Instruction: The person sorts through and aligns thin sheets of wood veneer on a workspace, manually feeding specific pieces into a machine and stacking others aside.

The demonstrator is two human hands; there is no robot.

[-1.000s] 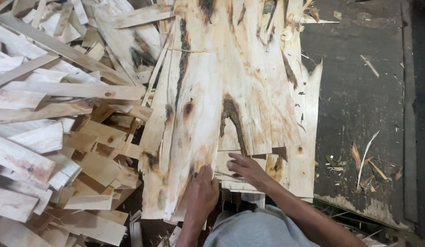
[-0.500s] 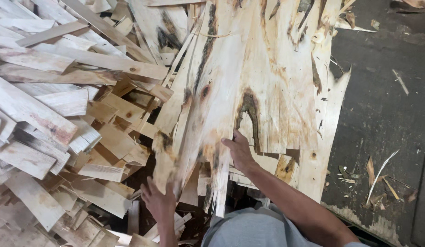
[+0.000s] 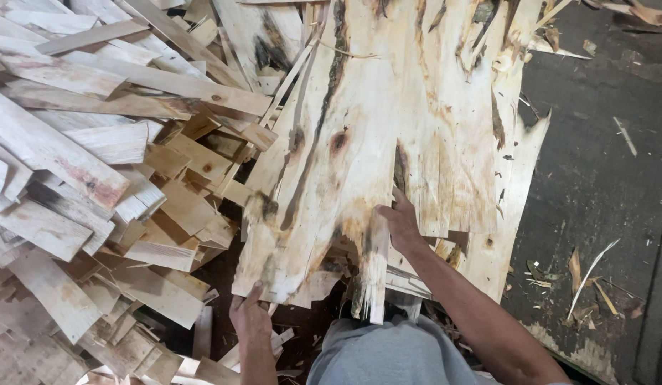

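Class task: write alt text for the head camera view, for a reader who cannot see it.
A person's left hand grips the near edge of a thin, knotty wood veneer sheet, while the right hand rests flat on it. A heap of wood offcuts lies alongside.

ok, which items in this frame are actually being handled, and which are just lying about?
Being handled:
- large pale knotty wood veneer sheet
- left hand, gripping the sheet's near edge
- right hand, flat on the sheet

Lying about:
- heap of pale cut wooden slats
- splinters on the dark floor
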